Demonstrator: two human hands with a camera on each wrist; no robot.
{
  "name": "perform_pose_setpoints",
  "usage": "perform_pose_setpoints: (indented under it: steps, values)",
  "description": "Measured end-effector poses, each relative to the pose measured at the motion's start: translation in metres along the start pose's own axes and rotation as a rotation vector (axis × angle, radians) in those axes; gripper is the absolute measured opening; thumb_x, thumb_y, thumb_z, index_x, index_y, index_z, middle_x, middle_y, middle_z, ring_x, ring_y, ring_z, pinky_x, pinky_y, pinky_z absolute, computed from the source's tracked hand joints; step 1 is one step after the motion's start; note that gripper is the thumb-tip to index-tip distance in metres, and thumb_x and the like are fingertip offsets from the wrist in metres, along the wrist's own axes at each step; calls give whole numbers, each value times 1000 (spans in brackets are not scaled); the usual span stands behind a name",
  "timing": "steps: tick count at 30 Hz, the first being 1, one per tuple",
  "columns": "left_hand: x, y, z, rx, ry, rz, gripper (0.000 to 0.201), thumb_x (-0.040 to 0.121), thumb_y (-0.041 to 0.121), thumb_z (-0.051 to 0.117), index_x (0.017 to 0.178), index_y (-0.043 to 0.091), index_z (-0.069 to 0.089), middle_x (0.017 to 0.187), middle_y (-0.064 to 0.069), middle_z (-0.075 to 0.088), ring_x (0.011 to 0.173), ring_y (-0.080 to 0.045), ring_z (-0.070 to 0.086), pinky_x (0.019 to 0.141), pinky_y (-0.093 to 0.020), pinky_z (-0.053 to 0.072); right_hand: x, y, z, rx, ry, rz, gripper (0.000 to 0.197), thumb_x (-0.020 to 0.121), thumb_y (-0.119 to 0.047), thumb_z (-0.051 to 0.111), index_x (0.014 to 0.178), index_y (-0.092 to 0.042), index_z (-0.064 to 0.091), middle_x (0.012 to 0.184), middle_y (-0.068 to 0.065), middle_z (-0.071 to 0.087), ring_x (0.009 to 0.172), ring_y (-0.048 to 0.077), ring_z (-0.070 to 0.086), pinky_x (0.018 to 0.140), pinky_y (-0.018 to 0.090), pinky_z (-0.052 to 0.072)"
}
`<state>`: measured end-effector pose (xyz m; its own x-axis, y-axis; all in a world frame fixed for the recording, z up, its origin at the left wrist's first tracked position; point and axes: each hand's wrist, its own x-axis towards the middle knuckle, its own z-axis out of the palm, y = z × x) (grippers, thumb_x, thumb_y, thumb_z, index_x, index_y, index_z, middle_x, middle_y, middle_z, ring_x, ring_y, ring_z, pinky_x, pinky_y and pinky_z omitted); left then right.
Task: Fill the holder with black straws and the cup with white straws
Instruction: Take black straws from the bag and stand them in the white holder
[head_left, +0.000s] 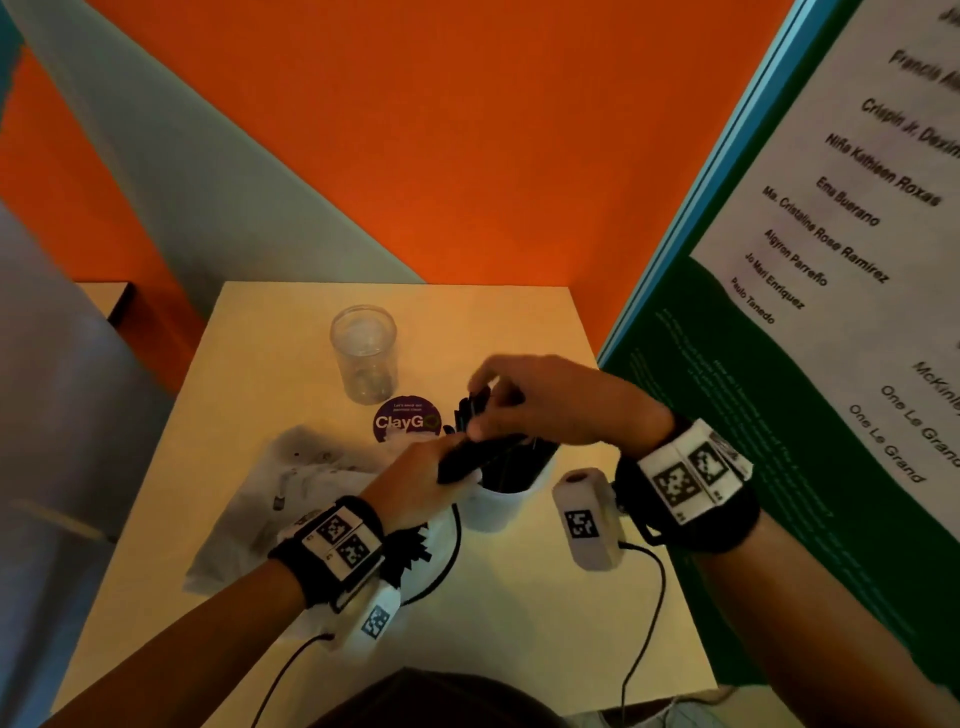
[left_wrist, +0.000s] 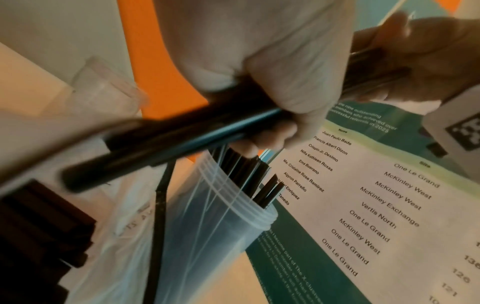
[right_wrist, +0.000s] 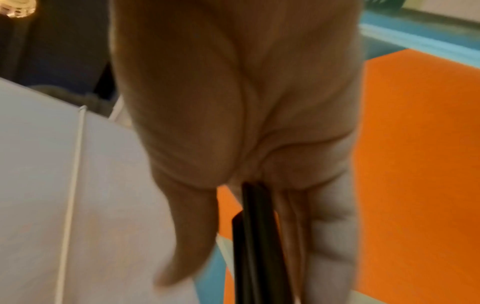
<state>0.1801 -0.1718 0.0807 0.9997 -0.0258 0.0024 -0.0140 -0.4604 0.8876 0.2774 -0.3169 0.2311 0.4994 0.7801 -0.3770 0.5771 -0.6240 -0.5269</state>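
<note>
A bundle of black straws (head_left: 480, 447) is held at a slant just above the white translucent holder (head_left: 493, 512) near the table's middle. My left hand (head_left: 436, 473) grips the bundle's lower end, and my right hand (head_left: 498, 410) pinches its upper end. In the left wrist view the fingers wrap the black straws (left_wrist: 182, 131) over the holder (left_wrist: 233, 207), which has several black straws standing inside. The right wrist view shows black straws (right_wrist: 254, 236) between my right fingers. A clear cup (head_left: 363, 353) stands empty farther back on the left.
A crumpled plastic bag (head_left: 291, 488) holding white straws lies left of the holder. A purple round sticker (head_left: 405, 421) sits on the table (head_left: 519, 623) between cup and holder. An orange wall rises behind, and a green and white poster board (head_left: 779, 415) stands at the right.
</note>
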Motion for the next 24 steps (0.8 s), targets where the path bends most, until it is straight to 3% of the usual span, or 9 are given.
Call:
perform_pose_setpoints:
  steps: [3, 5, 8, 12, 14, 16, 19, 22, 24]
  values:
    - [8, 7, 0, -98, 84, 3, 10, 93, 10, 58, 98, 13, 66, 70, 19, 64, 66, 9, 57, 63, -7, 39, -5, 8, 3, 575, 329, -111, 94, 67, -52, 67, 144, -33, 16, 135, -1, 49, 125, 11, 47, 97, 26, 42]
    - [15, 13, -1, -135, 146, 25, 10, 94, 12, 57, 97, 15, 66, 81, 12, 67, 74, 5, 61, 68, -9, 43, -1, 13, 18, 820, 431, -229, 97, 69, -38, 70, 144, -28, 11, 139, 1, 49, 127, 7, 46, 98, 24, 41]
    - [27, 24, 4, -158, 157, 46, 5, 94, 20, 58, 93, 22, 62, 77, 10, 67, 72, -1, 63, 63, -14, 45, 8, 14, 44, 974, 483, -351, 58, 86, -4, 63, 132, -13, 29, 113, 12, 62, 102, 13, 62, 90, 30, 52]
    - [42, 35, 7, -113, 130, 112, 10, 89, 36, 63, 94, 39, 54, 85, 16, 65, 79, 3, 63, 65, -19, 47, 11, 20, 41, 969, 610, -409, 24, 94, -3, 55, 112, -8, 41, 83, 4, 64, 84, 22, 64, 84, 36, 53]
    - [45, 31, 5, -16, 186, 208, 28, 81, 48, 68, 103, 42, 51, 99, 29, 54, 95, 9, 51, 78, -16, 45, 9, 33, 32, 1007, 668, -400, 20, 94, -5, 54, 109, -11, 41, 79, -1, 63, 81, 24, 62, 79, 34, 55]
    - [46, 17, 2, 126, 239, 224, 58, 74, 57, 71, 122, 37, 45, 115, 24, 42, 115, 2, 37, 96, -28, 41, 8, 48, 28, 977, 720, -341, 18, 95, -9, 54, 107, -16, 42, 79, -3, 63, 82, 22, 61, 80, 35, 52]
    - [47, -10, -2, 160, 204, 81, 93, 64, 65, 74, 139, 35, 29, 139, 13, 27, 135, -8, 21, 111, -47, 30, 15, 71, 38, 832, 769, -167, 17, 94, -15, 58, 105, -18, 45, 82, -5, 61, 78, 9, 60, 76, 26, 49]
    - [49, -33, -2, 93, 153, -75, 124, 51, 67, 78, 149, 31, 11, 155, 3, 17, 141, -21, 22, 115, -46, 27, 23, 91, 60, 790, 772, -50, 16, 93, -17, 60, 102, -14, 48, 86, -7, 57, 75, 1, 57, 68, 18, 50]
    - [51, -44, 2, 30, 113, -157, 136, 45, 66, 81, 150, 32, 1, 158, 3, 13, 143, -18, 20, 115, -39, 24, 28, 105, 74, 766, 754, -3, 15, 92, -19, 62, 102, -16, 52, 94, -9, 59, 85, 0, 58, 73, 16, 48]
